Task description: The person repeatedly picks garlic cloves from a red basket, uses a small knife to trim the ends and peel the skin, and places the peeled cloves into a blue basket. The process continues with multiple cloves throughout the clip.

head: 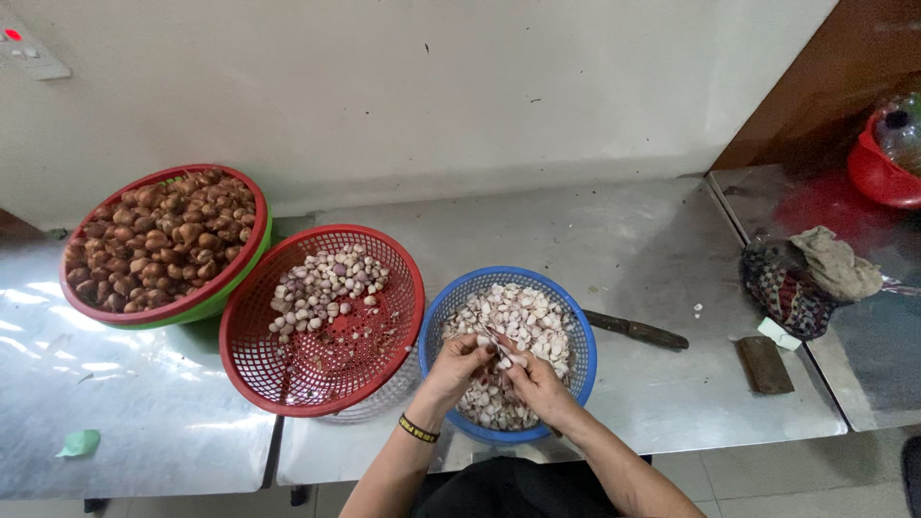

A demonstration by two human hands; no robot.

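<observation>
Head view, lower centre: left hand [458,363] and right hand [533,382] pinch one garlic clove [500,353] over the blue basket [451,305], where slippery skin could likely send it onto the counter [652,249].

Bare steel table [662,249] is lying open behind the blue basket [576,331]; a knife [633,330] and red basket [403,288] are flanking it.

No packages, labels, signs or screens in view.
</observation>
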